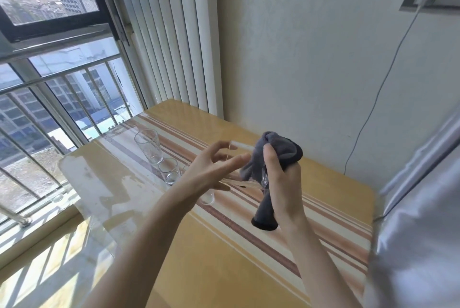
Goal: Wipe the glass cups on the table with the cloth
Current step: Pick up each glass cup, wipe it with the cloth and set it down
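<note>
Striped table (249,270), hands wiping glass cup (234,158), cloth (276,156)

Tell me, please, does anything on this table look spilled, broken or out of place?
Nothing looks broken or tipped. The one oddity is pale, patchy streaking on the glass tabletop near the window, like dried water marks. The tall glass and small glass stand upright.
</note>
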The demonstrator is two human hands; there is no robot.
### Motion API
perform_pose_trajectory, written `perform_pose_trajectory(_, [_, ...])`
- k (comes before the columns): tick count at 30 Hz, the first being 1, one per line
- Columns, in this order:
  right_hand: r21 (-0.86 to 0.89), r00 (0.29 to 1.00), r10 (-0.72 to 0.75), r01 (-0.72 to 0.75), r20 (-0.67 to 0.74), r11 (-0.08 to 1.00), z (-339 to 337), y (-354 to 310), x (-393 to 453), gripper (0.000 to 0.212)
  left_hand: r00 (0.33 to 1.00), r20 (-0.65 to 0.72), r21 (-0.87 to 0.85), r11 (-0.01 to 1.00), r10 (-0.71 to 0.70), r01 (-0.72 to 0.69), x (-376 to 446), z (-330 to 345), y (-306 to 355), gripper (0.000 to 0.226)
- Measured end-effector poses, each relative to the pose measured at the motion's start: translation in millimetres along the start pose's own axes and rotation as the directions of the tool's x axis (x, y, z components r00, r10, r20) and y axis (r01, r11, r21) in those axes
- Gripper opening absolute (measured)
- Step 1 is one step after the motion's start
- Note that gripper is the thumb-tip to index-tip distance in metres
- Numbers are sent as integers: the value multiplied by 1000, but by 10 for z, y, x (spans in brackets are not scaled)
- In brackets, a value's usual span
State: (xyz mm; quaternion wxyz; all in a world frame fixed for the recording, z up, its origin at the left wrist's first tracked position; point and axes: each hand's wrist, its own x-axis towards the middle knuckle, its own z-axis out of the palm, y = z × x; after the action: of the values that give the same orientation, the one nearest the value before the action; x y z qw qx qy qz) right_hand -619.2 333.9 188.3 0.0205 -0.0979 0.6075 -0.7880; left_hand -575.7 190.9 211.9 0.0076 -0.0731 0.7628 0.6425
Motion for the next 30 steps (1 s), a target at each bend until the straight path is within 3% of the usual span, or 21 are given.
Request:
perform_pose_trajectory(3, [-95, 972, -184, 199, 148, 975, -66, 78, -87, 25, 998, 4, -105, 993, -55, 55, -6, -5, -18, 49])
perform_pose_trajectory(6, [-243, 920, -224, 309, 321, 920, -138, 146, -120, 63, 997, 1, -168, 983, -78, 77, -20, -2, -82, 46])
perform_pose_trajectory(7, [-302, 904, -219, 338, 367, 891, -155, 128, -111, 65, 998, -4, -166, 984, -70, 69, -25, -3, -96, 45])
perform_pose_trajectory(10, [-389, 906, -165, 325, 391, 862, -136, -55, -3, 21, 1000, -9, -135, 991, 4, -5, -42, -32, -133, 52])
perform_pose_trajectory(12, [-452, 929, -26, 204, 370, 868, -97, -181, 140, 39, 996, 13, -105, 990, 92, -90, -68, -57, -160, 62])
perform_pose_trajectory(14, [-469, 924, 216, -47, 315, 882, -72, -309, 233, 41, 986, 24, -93, 983, 164, -161, -93, -58, -189, 65])
perform_pose_trajectory(16, [-329, 833, 476, -383, 280, 863, -63, -345, 247, 35, 982, -10, -134, 973, 190, -190, -96, -36, -210, 63])
perform_pose_trajectory(18, [-126, 801, 552, -538, 232, 833, -19, -300, 216, 37, 981, -47, -173, 965, 190, -195, -85, -6, -236, 60])
perform_pose_trajectory(20, [3, 887, 456, -457, 70, 889, 1, -152, 199, 39, 981, -59, -187, 963, 185, -193, -76, 30, -267, 60])
perform_pose_trajectory(23, [-67, 986, 148, -153, -75, 986, 12, -145, 122, 41, 980, -87, -182, 964, 181, -194, -87, 80, -323, 67])
perform_pose_trajectory(26, [-256, 995, -70, 85, 67, 963, -55, -170, 86, 29, 980, -95, -200, 961, 177, -193, -102, 111, -340, 70])
perform_pose_trajectory(30, [-230, 960, -20, 87, 278, 969, -167, -205, -36, 18, 970, -139, -250, 940, 202, -232, -95, 114, -290, 74])
